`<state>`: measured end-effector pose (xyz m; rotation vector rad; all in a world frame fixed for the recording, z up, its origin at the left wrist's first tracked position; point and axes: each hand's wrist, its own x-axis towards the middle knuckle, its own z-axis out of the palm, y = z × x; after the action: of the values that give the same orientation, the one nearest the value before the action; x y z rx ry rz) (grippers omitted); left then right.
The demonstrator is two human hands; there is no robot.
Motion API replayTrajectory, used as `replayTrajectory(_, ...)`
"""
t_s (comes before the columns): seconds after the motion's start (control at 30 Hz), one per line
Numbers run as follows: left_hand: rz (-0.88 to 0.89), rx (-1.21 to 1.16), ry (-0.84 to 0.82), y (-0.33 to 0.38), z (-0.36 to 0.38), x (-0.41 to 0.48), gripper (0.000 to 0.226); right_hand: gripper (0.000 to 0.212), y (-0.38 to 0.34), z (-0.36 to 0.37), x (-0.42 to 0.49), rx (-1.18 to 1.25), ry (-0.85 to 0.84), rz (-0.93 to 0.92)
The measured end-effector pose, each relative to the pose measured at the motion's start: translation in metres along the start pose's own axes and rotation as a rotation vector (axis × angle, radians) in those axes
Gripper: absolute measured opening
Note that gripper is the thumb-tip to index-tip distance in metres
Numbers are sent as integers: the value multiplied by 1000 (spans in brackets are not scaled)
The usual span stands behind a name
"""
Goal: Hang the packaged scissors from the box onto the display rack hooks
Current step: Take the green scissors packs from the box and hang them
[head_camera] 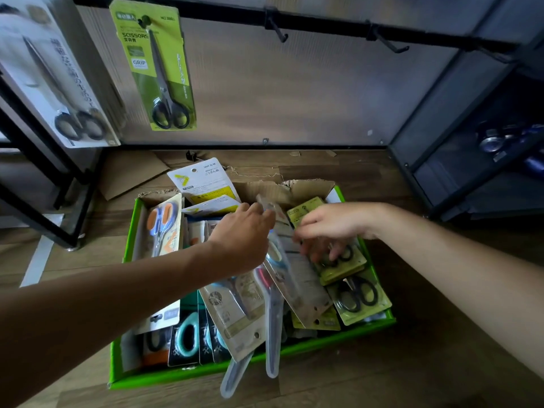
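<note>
Scissors pack (306, 284) in left hand (244, 237), aslant, hang hole toward person

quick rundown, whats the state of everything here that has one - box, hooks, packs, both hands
green box, open on the floor, full of scissor packs
green scissors pack, hanging on a rack hook
middle hook, empty
right hook, empty
left hand, grips the top of the grey-card pack
grey-card pack, tilted, top end raised above the box
right hand, fingers down by that pack, grip unclear
</note>
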<state>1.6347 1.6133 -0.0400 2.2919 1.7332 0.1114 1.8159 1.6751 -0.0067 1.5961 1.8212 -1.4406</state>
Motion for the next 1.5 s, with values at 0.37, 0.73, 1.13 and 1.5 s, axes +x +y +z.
replayTrajectory(0.37,28,-25,66,17,-1,14,35,48,28,14,23,-618,535,239)
replayTrajectory(0.73,-5,-54,48,11,-7,21,30,36,18,1,22,-265,601,216)
replayTrajectory(1.13,-226,-226,427,-32,-99,61,42,9,-40,-33,2,212,769,-272)
replayTrajectory(1.5,-427,-755,406,-96,-164,51,18,14,-110,-24,18,264,722,-529)
